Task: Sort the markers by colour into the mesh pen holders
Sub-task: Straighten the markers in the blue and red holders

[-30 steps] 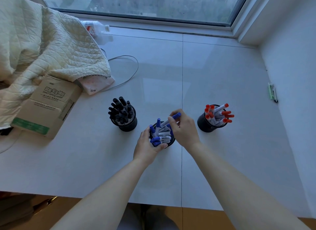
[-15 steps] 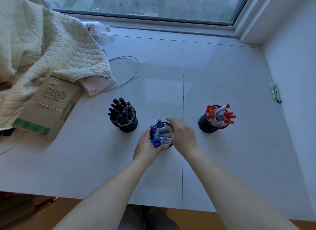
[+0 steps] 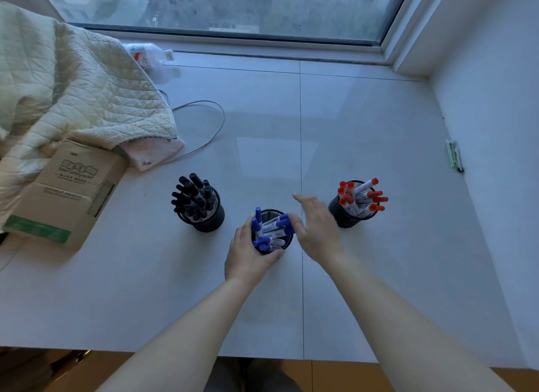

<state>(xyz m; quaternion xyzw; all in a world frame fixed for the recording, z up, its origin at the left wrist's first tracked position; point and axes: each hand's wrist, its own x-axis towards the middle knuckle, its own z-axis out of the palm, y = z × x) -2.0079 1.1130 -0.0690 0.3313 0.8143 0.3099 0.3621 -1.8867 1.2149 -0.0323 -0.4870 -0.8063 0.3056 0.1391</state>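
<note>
Three black mesh holders stand in a row on the white sill. The left holder (image 3: 214, 216) is full of black-capped markers (image 3: 192, 197). In the middle holder (image 3: 269, 213) lie several blue-capped markers (image 3: 272, 229). My left hand (image 3: 248, 253) grips this holder from the near left side. My right hand (image 3: 316, 231) hovers just right of it with straight fingers, empty, its thumb beside the blue caps. The right holder (image 3: 347, 221) contains red-capped markers (image 3: 363, 197).
A quilted cream blanket (image 3: 64, 100) and a cardboard box (image 3: 67, 193) fill the left side. A grey cable (image 3: 210, 132) loops behind them, a plastic bottle (image 3: 148, 54) lies by the window. A green pen (image 3: 453, 156) rests against the right wall (image 3: 495, 129).
My right hand lowered a blue marker into the middle holder, let go of it and drew off to the right with fingers spread. My left hand kept its hold on the holder.
</note>
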